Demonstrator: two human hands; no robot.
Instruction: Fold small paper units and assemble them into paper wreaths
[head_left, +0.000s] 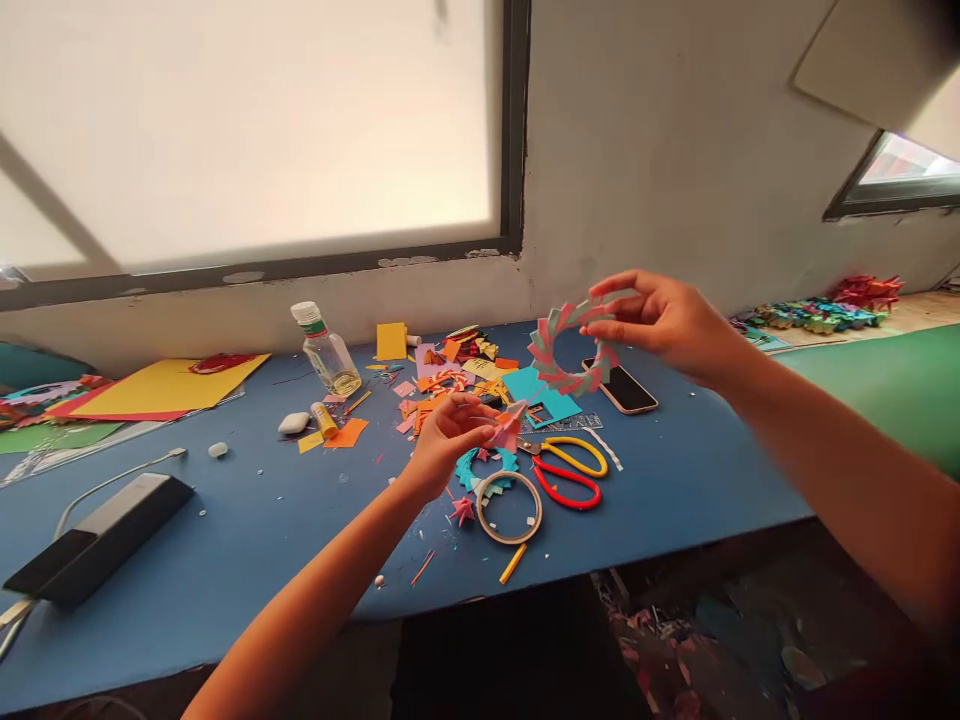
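Raised above the table, my right hand [652, 320] pinches the upper right rim of a folded paper ring [545, 345] in pink and pale green. Lower and to the left, my left hand [454, 440] is closed on a small pink folded paper piece [508, 424], whose tip points up toward the ring. Beneath my left hand lie a blue paper ring [466, 468], partly covered, and a roll of tape [481, 525]. A pink paper star [463, 509] rests beside the tape. Just right of these are scissors [574, 478] with one yellow and one red handle.
A phone [631, 388] lies behind the scissors. A clear bottle [328, 355] stands near the wall, with a glue stick [325, 420] and paper scraps close by. At left are a black box-like device [101, 535] with a cable and yellow sheets [165, 386]. More folded paper [817, 314] lies far right.
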